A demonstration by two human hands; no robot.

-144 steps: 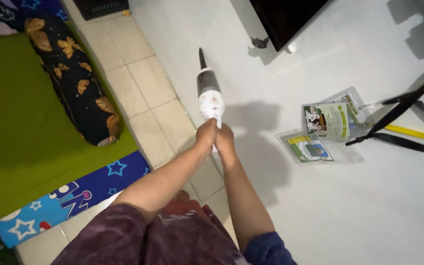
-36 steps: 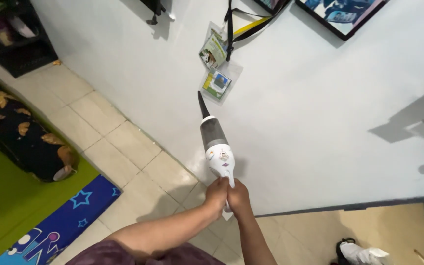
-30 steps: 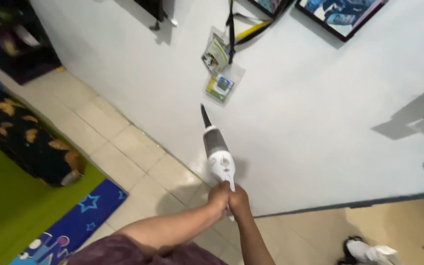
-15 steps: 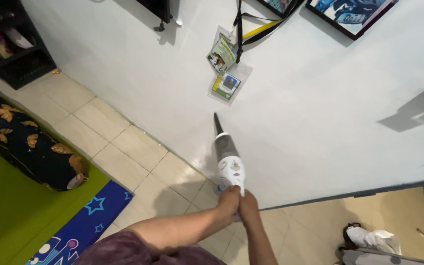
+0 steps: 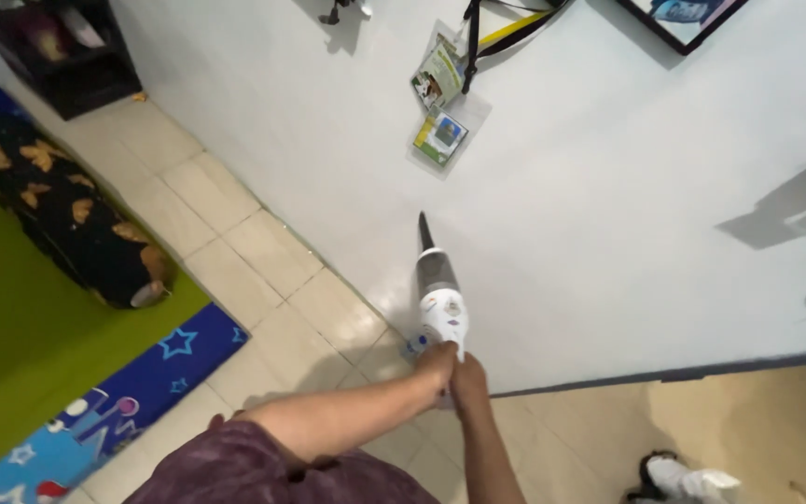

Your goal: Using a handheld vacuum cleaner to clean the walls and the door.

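Against the white wall [image 5: 608,187], I am gripping the handheld vacuum [image 5: 439,301] with my left hand [image 5: 437,359] and right hand [image 5: 468,376] wrapped closed around its handle, its long axis pointing its dark nozzle up toward the hanging badge cards [image 5: 440,138].

Both hands clasp the rear handle of a white handheld vacuum [image 5: 442,303]: the left hand [image 5: 437,360] and the right hand [image 5: 468,381] touch each other. Its dark narrow nozzle [image 5: 424,231] points at the white wall [image 5: 608,187]. Plastic-sleeved cards [image 5: 445,103] hang higher on that wall. On the tiled floor [image 5: 263,271] lie a green mat [image 5: 20,327] and a black bolster with gold butterflies [image 5: 67,215].
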